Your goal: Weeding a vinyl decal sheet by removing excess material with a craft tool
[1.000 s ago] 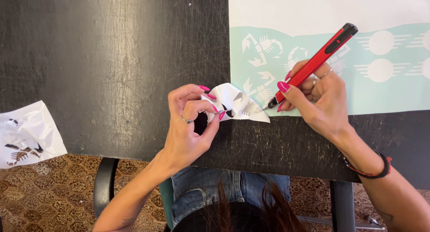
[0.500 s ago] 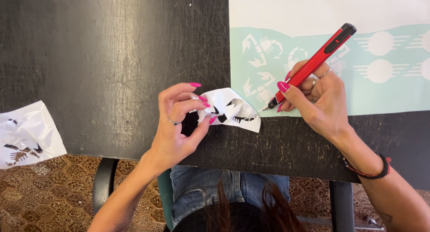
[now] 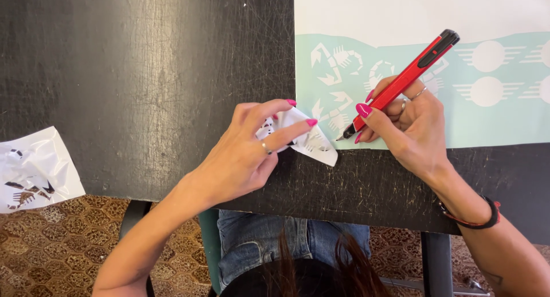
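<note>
Lying flat across the scratched black table [image 3: 143, 73], the pale green stencil sheet [image 3: 504, 125]; pinching 1 thin, floppy, tear-prone white cutout scrap [image 3: 318, 148] by its edge, the left hand [image 3: 246, 154]; gripping the stiff red craft knife [image 3: 398, 85] pen-style, the right hand [image 3: 412, 125].

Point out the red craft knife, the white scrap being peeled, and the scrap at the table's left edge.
red craft knife [image 3: 401, 84], head view, mid-barrel.
white scrap [image 3: 318, 150], head view, lower corner.
left-edge scrap [image 3: 34, 168], head view, centre.
</note>
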